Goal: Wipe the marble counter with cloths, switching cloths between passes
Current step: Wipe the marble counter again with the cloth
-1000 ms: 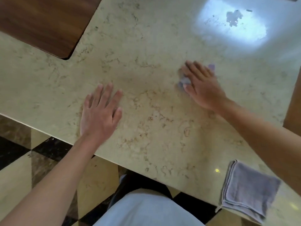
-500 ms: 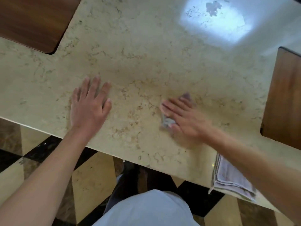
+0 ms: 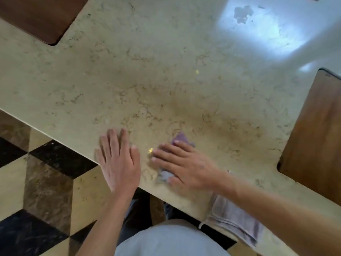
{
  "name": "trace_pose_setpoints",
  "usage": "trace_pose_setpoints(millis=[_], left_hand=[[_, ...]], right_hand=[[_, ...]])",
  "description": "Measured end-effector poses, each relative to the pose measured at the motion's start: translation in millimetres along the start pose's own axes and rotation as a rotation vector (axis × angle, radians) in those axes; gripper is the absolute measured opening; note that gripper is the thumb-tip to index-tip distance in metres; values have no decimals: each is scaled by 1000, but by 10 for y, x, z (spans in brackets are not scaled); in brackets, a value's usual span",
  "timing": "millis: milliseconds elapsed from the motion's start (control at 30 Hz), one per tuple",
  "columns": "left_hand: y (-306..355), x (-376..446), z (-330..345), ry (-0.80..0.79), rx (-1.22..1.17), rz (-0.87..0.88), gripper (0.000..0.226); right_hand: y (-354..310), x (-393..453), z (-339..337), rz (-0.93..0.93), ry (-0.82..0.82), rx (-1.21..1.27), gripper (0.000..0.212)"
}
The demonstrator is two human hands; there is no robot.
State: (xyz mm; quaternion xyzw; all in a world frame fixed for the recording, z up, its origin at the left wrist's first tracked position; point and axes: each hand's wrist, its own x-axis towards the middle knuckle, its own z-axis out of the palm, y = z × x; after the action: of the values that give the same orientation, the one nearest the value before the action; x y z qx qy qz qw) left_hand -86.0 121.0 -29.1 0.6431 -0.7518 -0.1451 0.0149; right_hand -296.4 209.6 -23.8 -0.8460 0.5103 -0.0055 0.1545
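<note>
The beige veined marble counter [image 3: 166, 80] fills most of the view. My right hand [image 3: 186, 165] presses flat on a small crumpled purple cloth [image 3: 181, 138] near the counter's front edge; only the cloth's tips show beyond my fingers and under my palm. My left hand [image 3: 119, 159] lies flat on the counter just left of it, fingers spread, holding nothing. A second, folded greyish-purple cloth [image 3: 234, 217] lies at the front edge under my right forearm, partly hanging over the rim.
Dark wooden panels sit in cut-outs at the far left [image 3: 42, 17] and at the right [image 3: 313, 137]. Bright window glare [image 3: 263, 32] covers the far right of the counter. Below the edge is a chequered stone floor [image 3: 36, 182].
My right hand has swept the purple cloth from the far middle of the counter toward me and to the left, close to my left hand. The left hand stays flat on the counter.
</note>
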Motion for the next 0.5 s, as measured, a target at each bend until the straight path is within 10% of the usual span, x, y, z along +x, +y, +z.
trace_pose_setpoints(millis=[267,500], left_hand=[[87,-5,79,40,128,7,62],[57,-11,87,89,92,17,56]], right_hand=[[2128,203,-679,936,215,-35,66],[373,708,-209,258,192,-1,60]])
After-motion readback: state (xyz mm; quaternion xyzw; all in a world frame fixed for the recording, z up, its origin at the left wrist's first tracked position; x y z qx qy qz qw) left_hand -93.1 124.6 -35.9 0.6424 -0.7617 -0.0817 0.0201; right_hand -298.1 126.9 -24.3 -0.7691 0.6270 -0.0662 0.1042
